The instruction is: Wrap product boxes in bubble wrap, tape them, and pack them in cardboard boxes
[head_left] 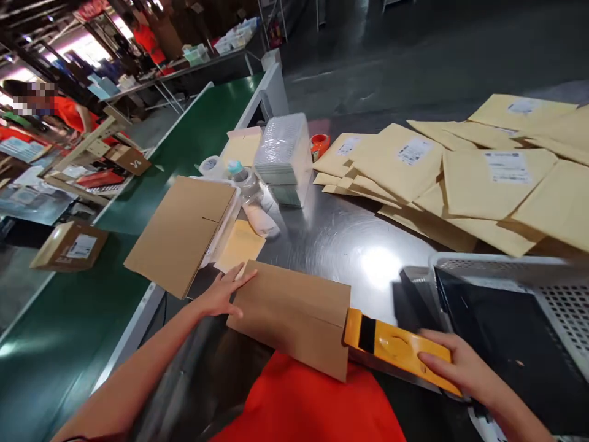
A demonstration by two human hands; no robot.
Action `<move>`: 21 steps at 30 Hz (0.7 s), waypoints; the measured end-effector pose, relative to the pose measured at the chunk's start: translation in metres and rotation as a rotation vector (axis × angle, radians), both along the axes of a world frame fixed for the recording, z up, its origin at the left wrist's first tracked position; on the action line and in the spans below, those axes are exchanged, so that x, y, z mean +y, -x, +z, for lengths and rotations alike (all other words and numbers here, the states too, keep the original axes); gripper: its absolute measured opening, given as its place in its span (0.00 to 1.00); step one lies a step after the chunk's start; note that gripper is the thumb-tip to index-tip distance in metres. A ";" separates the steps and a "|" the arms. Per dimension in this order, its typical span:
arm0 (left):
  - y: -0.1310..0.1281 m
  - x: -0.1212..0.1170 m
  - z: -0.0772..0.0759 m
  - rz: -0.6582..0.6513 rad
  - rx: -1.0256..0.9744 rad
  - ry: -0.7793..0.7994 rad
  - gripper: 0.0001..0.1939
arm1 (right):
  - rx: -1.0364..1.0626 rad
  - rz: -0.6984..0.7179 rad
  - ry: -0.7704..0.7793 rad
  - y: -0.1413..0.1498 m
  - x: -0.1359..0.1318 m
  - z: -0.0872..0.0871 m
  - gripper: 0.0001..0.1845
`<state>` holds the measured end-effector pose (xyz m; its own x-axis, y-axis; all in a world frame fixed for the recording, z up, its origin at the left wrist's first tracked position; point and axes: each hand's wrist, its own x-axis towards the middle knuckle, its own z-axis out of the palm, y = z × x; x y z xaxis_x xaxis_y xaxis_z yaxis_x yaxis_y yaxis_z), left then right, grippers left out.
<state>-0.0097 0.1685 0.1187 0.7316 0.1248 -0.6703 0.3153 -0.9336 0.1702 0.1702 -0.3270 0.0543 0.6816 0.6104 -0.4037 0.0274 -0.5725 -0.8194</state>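
A brown cardboard box [294, 313] lies tilted in front of me at the table's near edge, above my red clothing. My left hand [225, 291] grips its left end, with fingertips on the upper face and the thumb lower down. In my right hand [455, 365] is a yellow tape dispenser [400, 347] with a black band. Its front end touches the box's right end; the hand is wrapped round its rear. Whether tape runs from it onto the box, I cannot tell.
Flat cardboard [184, 227] lies left of the box. Behind are a spray bottle [246, 181], tape rolls [211, 166] and plastic-wrapped stacks [285, 153]. Labelled padded envelopes [396, 159] pile up on the right, beyond a white basket [483, 264]. A green conveyor [184, 147] carries a parcel [69, 245].
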 end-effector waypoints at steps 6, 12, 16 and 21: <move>-0.035 -0.064 0.033 -0.074 0.007 -0.320 0.62 | 0.189 0.113 -0.260 0.027 0.049 -0.029 0.26; -0.069 -0.181 0.009 -0.309 0.135 -0.156 0.77 | 0.242 0.111 -0.372 0.048 0.051 -0.068 0.26; -0.071 -0.187 0.000 -0.326 0.178 -0.207 0.80 | 0.233 -0.030 -0.287 0.058 0.010 -0.088 0.26; -0.071 -0.188 0.002 -0.360 0.192 -0.322 0.79 | 0.058 -0.010 0.146 0.061 0.018 -0.075 0.24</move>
<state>0.0611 -0.0199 0.1205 0.6334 0.1102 -0.7659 -0.0380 -0.9842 -0.1730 0.1094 -0.3093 -0.0211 0.6607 0.5354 -0.5262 -0.0238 -0.6857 -0.7275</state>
